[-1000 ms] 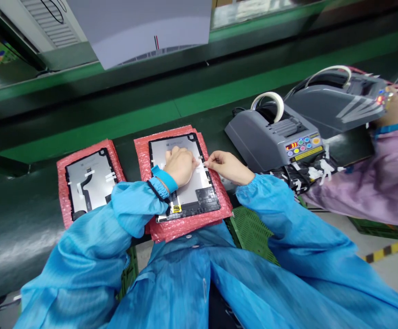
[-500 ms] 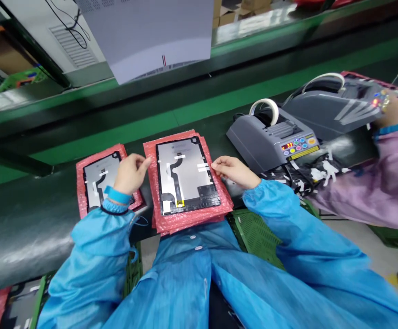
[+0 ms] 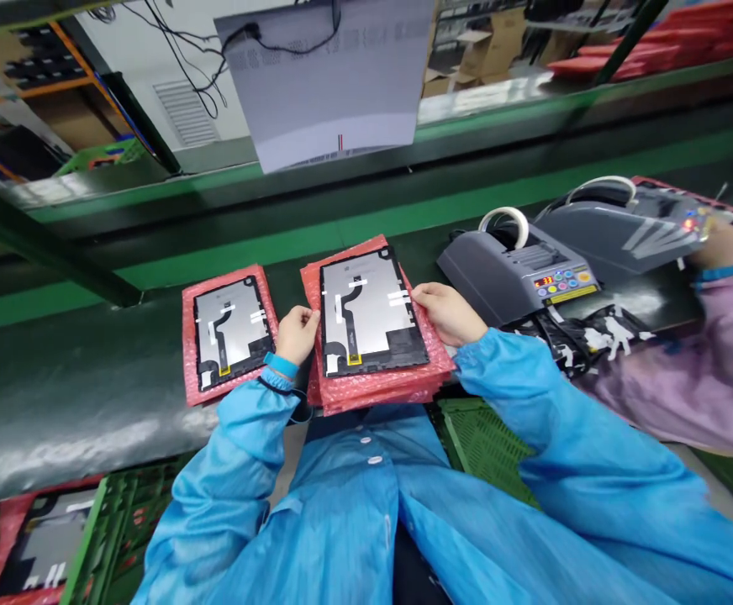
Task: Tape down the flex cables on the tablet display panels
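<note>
A tablet display panel (image 3: 376, 315), with a silver back, black border and dark flex cable, is over a stack of pink bubble-wrap bags (image 3: 379, 388) in front of me. My left hand (image 3: 297, 334) pinches the panel's left edge, its thumb and fingers closed together. On the opposite edge, near the white tape strips, my right hand (image 3: 450, 313) grips with bent fingers. Whether the panel is raised off the top bag is hard to tell. A second display panel (image 3: 234, 315) lies on another pink bubble-wrap bag (image 3: 191, 370) to the left.
Two grey tape dispensers (image 3: 498, 277) stand to the right, with black cables and tape scraps (image 3: 599, 332) before them. A co-worker's hand (image 3: 729, 244) is at the farther one. Green crates (image 3: 120, 521) sit below the bench (image 3: 76, 386).
My left hand has moved right and down from above the left panel to the left edge of the middle one. The right hand has closed on its right edge. The view has shifted.
</note>
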The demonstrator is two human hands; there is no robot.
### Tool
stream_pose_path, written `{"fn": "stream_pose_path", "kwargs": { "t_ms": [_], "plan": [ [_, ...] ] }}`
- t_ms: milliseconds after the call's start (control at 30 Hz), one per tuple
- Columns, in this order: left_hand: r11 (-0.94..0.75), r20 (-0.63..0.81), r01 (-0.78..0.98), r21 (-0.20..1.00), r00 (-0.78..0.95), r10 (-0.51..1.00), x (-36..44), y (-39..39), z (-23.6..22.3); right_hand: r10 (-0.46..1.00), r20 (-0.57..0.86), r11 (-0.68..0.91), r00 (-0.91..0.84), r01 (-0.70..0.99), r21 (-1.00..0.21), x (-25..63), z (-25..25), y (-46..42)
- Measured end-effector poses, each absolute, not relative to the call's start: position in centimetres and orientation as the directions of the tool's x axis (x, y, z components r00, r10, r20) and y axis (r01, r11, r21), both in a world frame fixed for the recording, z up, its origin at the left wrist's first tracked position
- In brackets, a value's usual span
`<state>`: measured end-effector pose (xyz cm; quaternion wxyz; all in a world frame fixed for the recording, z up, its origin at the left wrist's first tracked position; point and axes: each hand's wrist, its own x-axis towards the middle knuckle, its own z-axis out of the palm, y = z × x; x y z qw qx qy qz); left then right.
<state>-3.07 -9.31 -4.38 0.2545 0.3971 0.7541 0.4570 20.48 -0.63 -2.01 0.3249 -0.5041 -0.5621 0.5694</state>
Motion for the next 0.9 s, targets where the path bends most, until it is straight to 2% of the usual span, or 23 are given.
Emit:
{"fn": "stream_pose_path", "kwargs": {
  "t_ms": [67,100,233,367,633,733,833,900],
  "plan": [
    [0.251,-0.106,0.176,0.952,-0.578,0.809,-3.1,-9.3,-4.8,0.883,-0.288,-0.278,-0.371,0.08,-0.957,19.9,-2.2,-0.5],
    [0.246,-0.152,0.09,0.965,-0.575,0.804,-3.2,-9.2,-5.0,0.871,-0.283,-0.287,-0.401,0.051,-0.957,19.7,-2.3,-0.3],
    [0.254,-0.263,-0.089,0.963,-0.509,0.819,-3.2,-9.1,-5.3,0.895,-0.17,-0.156,-0.412,0.068,-0.985,19.0,-3.2,0.5],
    [0.232,-0.293,-0.184,0.955,-0.49,0.821,-3.2,-8.9,-5.1,0.894,-0.085,-0.026,-0.44,0.137,-0.99,19.0,-4.3,1.3],
    [0.191,-0.264,-0.191,0.963,-0.515,0.816,-3.0,-8.4,-5.1,0.868,-0.109,0.075,-0.484,0.344,-0.936,19.0,-4.1,2.9],
    [0.224,-0.273,-0.157,0.962,-0.509,0.817,-2.9,-8.6,-5.1,0.903,-0.086,0.126,-0.421,0.45,-0.884,18.9,-3.7,3.2],
    [0.274,-0.286,-0.098,0.957,-0.496,0.82,-2.9,-8.8,-5.4,0.945,-0.135,0.052,-0.297,0.545,-0.837,19.0,-3.4,3.1],
    [0.29,-0.27,-0.04,0.956,-0.504,0.821,-3.0,-8.8,-5.6,0.937,-0.212,-0.034,-0.278,0.529,-0.848,19.1,-2.9,2.9]
  ]
}}
